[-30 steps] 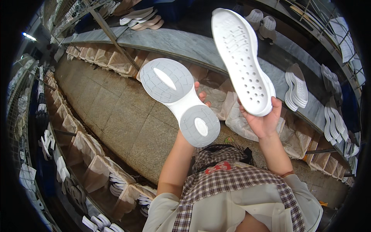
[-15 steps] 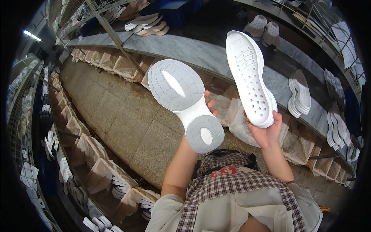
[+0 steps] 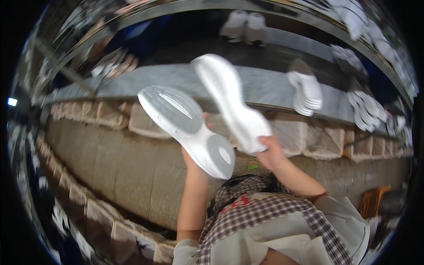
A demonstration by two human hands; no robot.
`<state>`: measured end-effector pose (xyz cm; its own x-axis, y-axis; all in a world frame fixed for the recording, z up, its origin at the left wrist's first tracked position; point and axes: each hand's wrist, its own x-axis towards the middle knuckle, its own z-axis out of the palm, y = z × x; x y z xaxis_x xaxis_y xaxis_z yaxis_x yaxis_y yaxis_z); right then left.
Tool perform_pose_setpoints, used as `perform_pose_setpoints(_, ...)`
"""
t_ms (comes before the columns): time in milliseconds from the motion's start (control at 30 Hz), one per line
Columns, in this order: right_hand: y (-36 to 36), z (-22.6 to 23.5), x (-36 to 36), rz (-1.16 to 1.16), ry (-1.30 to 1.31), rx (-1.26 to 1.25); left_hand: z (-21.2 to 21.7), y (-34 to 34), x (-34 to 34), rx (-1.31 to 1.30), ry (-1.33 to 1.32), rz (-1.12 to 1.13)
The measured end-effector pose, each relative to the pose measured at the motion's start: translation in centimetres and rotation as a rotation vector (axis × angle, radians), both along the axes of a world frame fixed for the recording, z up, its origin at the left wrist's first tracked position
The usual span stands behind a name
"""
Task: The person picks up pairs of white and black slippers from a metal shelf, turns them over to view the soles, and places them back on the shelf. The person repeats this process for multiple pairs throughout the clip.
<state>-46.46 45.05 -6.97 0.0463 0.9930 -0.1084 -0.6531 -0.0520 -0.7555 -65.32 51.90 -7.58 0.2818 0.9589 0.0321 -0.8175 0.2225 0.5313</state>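
Two white shoe soles are held up in front of me, side by side. My left hand (image 3: 206,119) grips one shoe sole (image 3: 187,143) from behind; its grey tread faces me, and most of my fingers are hidden by it. In my right hand (image 3: 267,152) is the other shoe sole (image 3: 227,90), held at its heel end and tilted so that its white side wall shows. That sole is smeared by motion. The two soles lean toward each other with a narrow gap between them.
A grey stone-topped shelf (image 3: 176,75) runs across ahead. On it stand a stack of white soles (image 3: 304,90), a pair of pale soles (image 3: 244,26) and more soles at the right. Cloth-lined bins (image 3: 324,139) hang below its edge. An orange crate (image 3: 374,201) sits at the right.
My view has turned to the right. Both soles have tilted; the right one has turned from its perforated inner face to its side and come closer to the left one.
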Motion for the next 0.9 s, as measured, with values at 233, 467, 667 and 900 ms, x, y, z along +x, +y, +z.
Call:
perform_pose_setpoints(233,-1.7,-2.0,2.3,0.138,0.582,-0.132,0.1,1.2,5.3,0.206,0.965,-0.021)
perform_pose_setpoints(467,0.4,-5.4,6.7,0.022,0.923,-0.012,-2.0,0.9,8.1,0.452,1.044,0.14)
perform_pose_setpoints(667,3.9,-7.4,12.1,-0.186,0.863,-0.069,-4.7,0.2,6.8,0.298,1.094,-0.082)
perform_pose_setpoints(900,6.1,-7.5,14.5,-0.29,0.685,0.017,-7.7,-0.4,4.6,0.152,1.058,-0.233)
